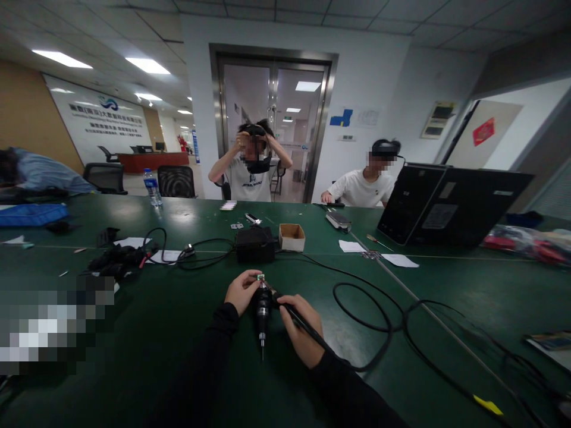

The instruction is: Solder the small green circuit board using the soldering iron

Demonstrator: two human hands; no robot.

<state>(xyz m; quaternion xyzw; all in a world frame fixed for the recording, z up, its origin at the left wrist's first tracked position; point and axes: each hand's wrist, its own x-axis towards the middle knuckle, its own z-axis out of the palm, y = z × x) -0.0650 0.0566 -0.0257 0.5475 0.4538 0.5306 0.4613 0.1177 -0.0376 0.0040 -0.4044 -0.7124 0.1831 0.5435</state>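
My left hand [241, 290] pinches a small green circuit board [260, 277] just above the green table [178, 356]. My right hand [303, 327] is closed round a black pen-shaped tool [292, 314] whose tip reaches the board; its cable trails off to the right. Between my hands lies a black cylindrical tool [262, 315] with a thin metal tip pointing toward me. Both sleeves are black.
A black box [255, 244] and a small cardboard box [291, 236] sit behind my hands, with loops of black cable [379, 321] right. An open laptop [450, 205] stands far right. Two people sit across the table. A water bottle [152, 186] stands far left.
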